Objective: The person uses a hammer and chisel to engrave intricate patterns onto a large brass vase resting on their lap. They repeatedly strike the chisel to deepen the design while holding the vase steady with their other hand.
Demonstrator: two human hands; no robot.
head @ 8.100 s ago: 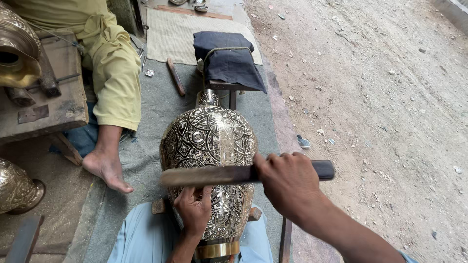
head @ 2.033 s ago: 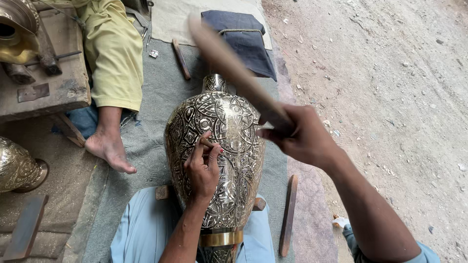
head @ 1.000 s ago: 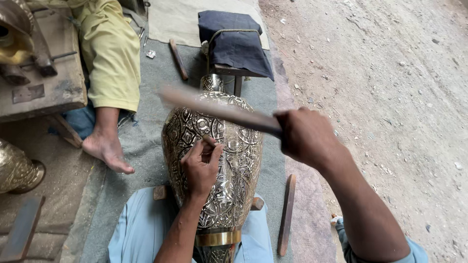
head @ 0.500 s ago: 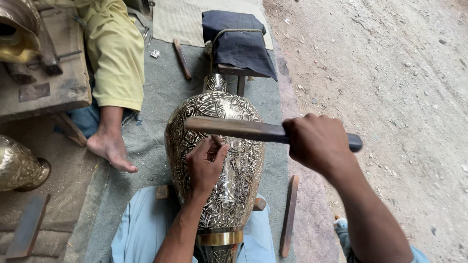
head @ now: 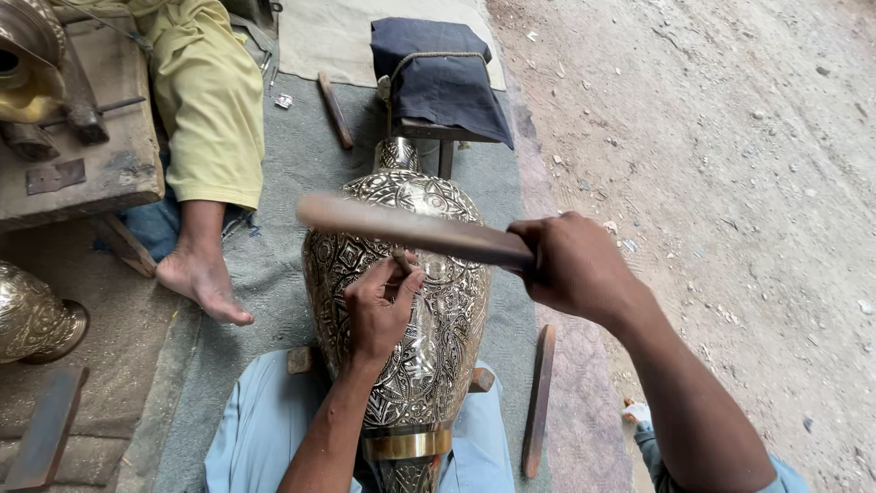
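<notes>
Right hand (head: 575,269) fisted around a wooden stick (head: 411,230) above the engraved brass vase (head: 401,301); left hand (head: 379,306) pinches a chisel (head: 402,263) against it.

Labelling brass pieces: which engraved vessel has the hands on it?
The big engraved vase lying centre, across the person's lap, left hand on it. The other brass vessel sits untouched at the left edge.

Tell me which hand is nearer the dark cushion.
Right. The right hand grips a wooden stick just below the dark cushion; the left hand rests lower, on the vase.
</notes>
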